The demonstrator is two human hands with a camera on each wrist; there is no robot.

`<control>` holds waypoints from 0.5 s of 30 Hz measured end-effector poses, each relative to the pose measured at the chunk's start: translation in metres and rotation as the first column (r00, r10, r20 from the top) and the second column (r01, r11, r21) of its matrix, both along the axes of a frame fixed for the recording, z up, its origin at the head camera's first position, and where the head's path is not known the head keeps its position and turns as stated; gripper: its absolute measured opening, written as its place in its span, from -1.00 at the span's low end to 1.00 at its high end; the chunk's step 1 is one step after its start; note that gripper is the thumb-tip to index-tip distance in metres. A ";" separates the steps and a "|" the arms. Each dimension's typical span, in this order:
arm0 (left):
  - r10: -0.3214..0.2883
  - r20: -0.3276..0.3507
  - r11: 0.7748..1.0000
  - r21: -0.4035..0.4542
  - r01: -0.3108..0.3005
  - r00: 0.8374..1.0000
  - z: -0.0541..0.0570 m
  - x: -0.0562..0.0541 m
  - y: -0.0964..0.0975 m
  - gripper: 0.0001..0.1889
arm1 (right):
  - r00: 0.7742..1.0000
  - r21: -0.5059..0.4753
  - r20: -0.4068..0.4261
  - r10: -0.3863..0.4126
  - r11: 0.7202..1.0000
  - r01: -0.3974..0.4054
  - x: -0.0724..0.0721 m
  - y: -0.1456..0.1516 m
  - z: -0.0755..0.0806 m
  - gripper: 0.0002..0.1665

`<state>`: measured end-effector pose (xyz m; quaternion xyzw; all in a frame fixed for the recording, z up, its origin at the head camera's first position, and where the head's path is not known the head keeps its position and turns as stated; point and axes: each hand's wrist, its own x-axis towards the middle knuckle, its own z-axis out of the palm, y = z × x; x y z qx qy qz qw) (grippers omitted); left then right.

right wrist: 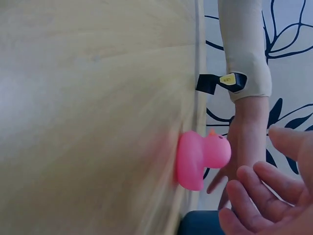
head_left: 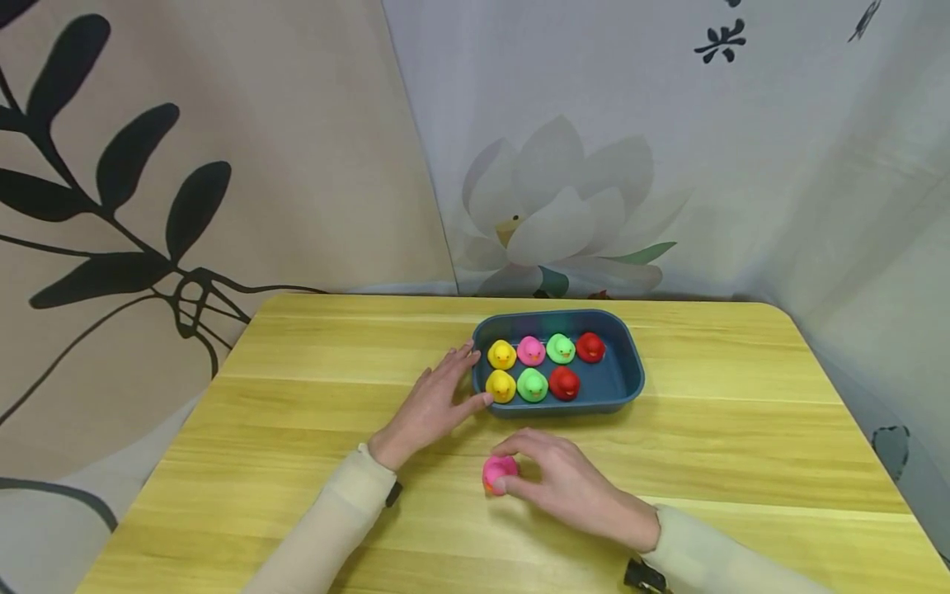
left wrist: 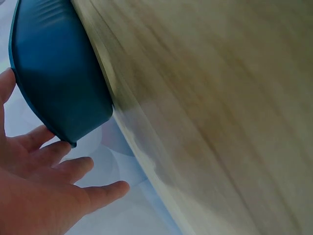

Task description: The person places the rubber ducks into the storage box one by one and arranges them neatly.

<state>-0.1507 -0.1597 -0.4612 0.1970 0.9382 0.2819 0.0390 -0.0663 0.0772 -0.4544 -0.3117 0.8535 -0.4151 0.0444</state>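
A dark blue tray point(head_left: 619, 363) holds several small rubber ducks: yellow ducks point(head_left: 501, 355), a pink duck point(head_left: 530, 351), green ducks point(head_left: 560, 348) and red ducks point(head_left: 590, 347), in two rows. My left hand point(head_left: 438, 404) is at the tray's left end, fingers spread; in the left wrist view its fingertips point(left wrist: 46, 132) touch the rim. Another pink duck point(right wrist: 203, 159) sits on the table in front of the tray. Just over this duck is my right hand point(head_left: 571, 487), thumb and fingers apart on either side; the right wrist view shows a gap between fingertips and duck.
The light wooden table point(head_left: 742, 396) carries the tray near its back edge. Behind it hangs a printed curtain point(head_left: 312, 148) with leaves and a flower. The tray's right end has bare floor beside the red ducks.
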 end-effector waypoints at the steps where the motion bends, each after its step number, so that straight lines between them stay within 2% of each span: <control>1: 0.000 0.000 1.000 -0.001 0.000 1.000 0.000 0.000 0.000 -0.17 | 1.000 0.003 0.007 0.002 1.000 -0.002 -0.001 -0.001 -0.001 -0.70; 10: 0.006 0.005 1.000 -0.008 -0.006 1.000 0.000 0.001 0.000 -0.16 | 0.999 0.058 0.034 0.043 0.997 -0.045 -0.005 -0.008 -0.008 -0.61; 15: 0.004 -0.001 1.000 -0.007 -0.004 1.000 0.000 0.001 0.000 -0.17 | 0.998 0.074 0.004 0.063 0.995 -0.063 -0.007 -0.010 -0.011 -0.68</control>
